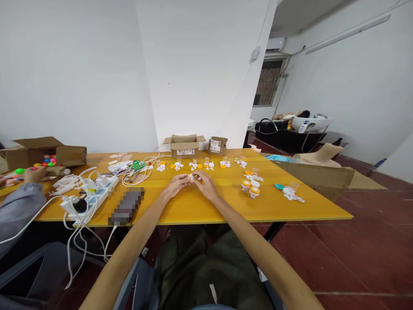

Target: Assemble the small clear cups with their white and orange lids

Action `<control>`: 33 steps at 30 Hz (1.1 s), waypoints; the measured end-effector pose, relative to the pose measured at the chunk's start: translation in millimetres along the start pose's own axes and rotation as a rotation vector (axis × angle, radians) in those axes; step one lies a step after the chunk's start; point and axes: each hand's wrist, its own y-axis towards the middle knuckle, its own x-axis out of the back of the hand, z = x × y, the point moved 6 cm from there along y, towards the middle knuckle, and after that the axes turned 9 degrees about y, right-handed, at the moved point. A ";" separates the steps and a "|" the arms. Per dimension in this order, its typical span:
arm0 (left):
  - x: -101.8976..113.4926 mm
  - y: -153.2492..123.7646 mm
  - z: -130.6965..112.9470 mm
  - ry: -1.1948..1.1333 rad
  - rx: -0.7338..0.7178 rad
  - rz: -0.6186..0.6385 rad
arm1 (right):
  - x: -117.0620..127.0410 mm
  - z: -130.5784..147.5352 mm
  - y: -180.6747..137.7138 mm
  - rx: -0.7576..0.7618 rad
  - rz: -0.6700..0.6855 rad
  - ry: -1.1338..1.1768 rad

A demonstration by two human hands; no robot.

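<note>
Above the yellow table (200, 211), my left hand (177, 185) and my right hand (204, 184) meet at the fingertips. Both are closed on a small white and orange plastic part (191, 177), mostly covered by the fingers. Just beyond them lie small piles of white plastic pieces (211, 165) with orange rings (200, 166) and clear cups (207, 160). To the right of my right hand stand several clear cups with orange lids (254, 192). Farther right, a teal ring (279, 187) lies beside white pieces (292, 194) and another clear cup.
An open cardboard box (183, 146) and a smaller box (217, 146) stand at the back. On the left are a power strip (93, 198) with tangled white cables, a blurred-out phone (126, 206), and another person's hand (34, 174) by a box (71, 155) of coloured balls.
</note>
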 end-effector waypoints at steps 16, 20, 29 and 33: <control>-3.9 -1.7 -5.1 -0.058 -0.032 0.027 | -5.1 -1.1 -3.2 0.119 0.030 -0.103; -2.3 -1.3 -3.0 -0.012 -0.041 -0.001 | -5.8 -3.8 -3.6 0.095 0.050 -0.178; -2.7 -2.4 -6.5 0.155 -0.088 -0.057 | -8.0 -12.0 -4.6 -0.072 0.134 -0.292; -3.4 -2.1 -7.7 0.203 -0.098 -0.071 | -9.2 -14.7 -4.5 -0.108 0.161 -0.281</control>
